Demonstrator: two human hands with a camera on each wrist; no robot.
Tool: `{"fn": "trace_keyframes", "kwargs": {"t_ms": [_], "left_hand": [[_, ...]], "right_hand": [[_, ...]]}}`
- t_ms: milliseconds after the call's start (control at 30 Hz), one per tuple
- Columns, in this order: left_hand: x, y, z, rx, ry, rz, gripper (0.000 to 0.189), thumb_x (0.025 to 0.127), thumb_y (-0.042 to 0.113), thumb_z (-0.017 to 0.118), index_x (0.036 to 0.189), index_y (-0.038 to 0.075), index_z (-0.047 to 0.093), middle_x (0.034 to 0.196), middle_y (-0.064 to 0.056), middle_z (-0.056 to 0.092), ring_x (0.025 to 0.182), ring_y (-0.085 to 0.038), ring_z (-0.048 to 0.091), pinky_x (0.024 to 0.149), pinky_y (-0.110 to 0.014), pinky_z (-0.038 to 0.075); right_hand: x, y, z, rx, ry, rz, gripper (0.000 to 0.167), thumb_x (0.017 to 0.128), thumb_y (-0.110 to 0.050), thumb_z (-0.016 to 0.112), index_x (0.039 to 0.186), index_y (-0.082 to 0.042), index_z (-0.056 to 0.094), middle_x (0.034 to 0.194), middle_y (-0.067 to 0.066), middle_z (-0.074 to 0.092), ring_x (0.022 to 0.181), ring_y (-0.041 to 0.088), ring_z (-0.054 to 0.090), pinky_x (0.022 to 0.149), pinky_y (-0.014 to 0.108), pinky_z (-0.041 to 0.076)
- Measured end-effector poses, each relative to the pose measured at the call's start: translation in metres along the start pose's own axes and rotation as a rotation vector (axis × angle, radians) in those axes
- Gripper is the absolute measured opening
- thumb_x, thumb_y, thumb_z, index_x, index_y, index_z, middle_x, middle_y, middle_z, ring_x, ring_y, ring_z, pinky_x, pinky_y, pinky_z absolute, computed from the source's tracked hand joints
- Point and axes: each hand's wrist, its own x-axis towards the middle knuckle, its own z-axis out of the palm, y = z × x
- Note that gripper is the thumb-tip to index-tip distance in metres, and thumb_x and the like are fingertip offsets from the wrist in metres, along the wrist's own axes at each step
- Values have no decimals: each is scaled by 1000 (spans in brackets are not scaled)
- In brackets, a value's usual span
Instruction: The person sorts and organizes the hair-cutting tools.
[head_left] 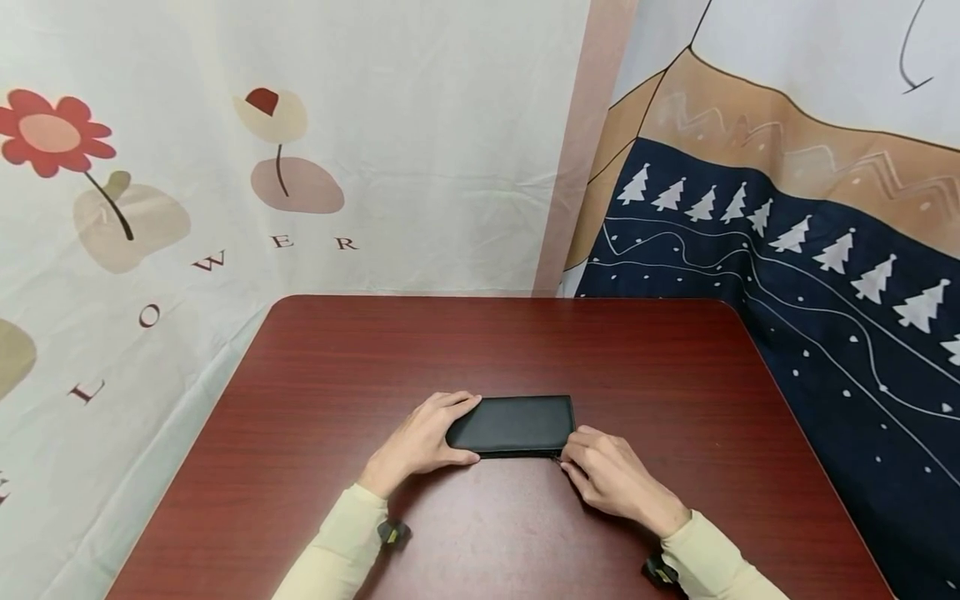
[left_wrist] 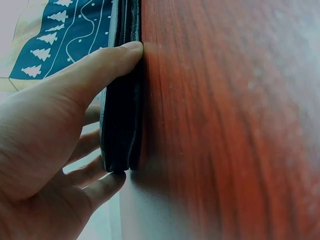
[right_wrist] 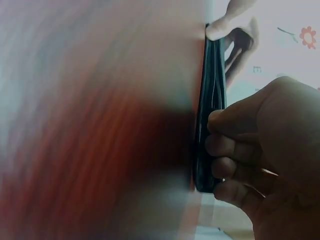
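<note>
A long black wallet (head_left: 517,425) with a zipper along its near edge lies flat on the table. My left hand (head_left: 423,437) holds the wallet's left end, its thumb pressed on the zipper edge and its fingers spread round the far side and end. At the front right corner, my right hand (head_left: 611,475) has curled fingers and pinches the wallet's zipper pull, which is mostly hidden by the fingertips. The right wrist view shows the thumb at the zipper edge of the wallet (right_wrist: 201,172). In the left wrist view, zipper teeth (left_wrist: 125,25) run past the left thumb.
The reddish-brown wooden table (head_left: 360,350) has rounded far corners. Behind it hangs a pale curtain (head_left: 450,125) with flower prints and letters. A navy and tan cloth (head_left: 787,250) with white trees hangs at the right.
</note>
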Motion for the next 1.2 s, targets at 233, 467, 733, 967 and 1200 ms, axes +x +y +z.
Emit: {"fn": "trace_keyframes", "kwargs": {"t_ms": [233, 467, 733, 967, 1200], "left_hand": [[-1, 0, 0, 4, 21, 10, 92, 85, 40, 99, 162, 8, 61, 161, -11, 67, 146, -37, 63, 119, -56, 57], [-1, 1, 0, -3, 12, -4, 91, 85, 40, 99, 162, 9, 61, 162, -10, 66, 148, -37, 63, 119, -57, 58], [-1, 2, -1, -3, 16, 0, 92, 84, 39, 100, 162, 9, 62, 161, -10, 67, 147, -37, 63, 120, -56, 57], [-2, 1, 0, -9, 7, -9, 91, 85, 40, 100, 162, 9, 62, 161, -10, 66, 147, -37, 63, 120, -57, 57], [-3, 3, -2, -23, 13, -13, 91, 84, 38, 100, 162, 9, 62, 161, -10, 67, 147, -37, 63, 119, -59, 57]], "right_hand": [[7, -10, 7, -26, -7, -3, 20, 88, -8, 90, 81, -17, 73, 79, -9, 65, 74, 5, 54, 59, 17, 48], [14, -18, 11, -42, -24, -9, 19, 88, -9, 90, 81, -17, 73, 78, -9, 65, 72, 6, 55, 58, 19, 49], [22, -26, 18, -47, -48, -8, 21, 91, -11, 89, 81, -17, 72, 78, -8, 64, 73, 7, 55, 57, 18, 49], [26, -31, 22, -48, -62, -9, 21, 93, -12, 87, 81, -18, 71, 79, -8, 64, 73, 7, 55, 57, 19, 48], [35, -36, 25, -50, -67, -24, 23, 92, -14, 87, 80, -18, 69, 77, -9, 62, 71, 8, 54, 57, 20, 47]]}}
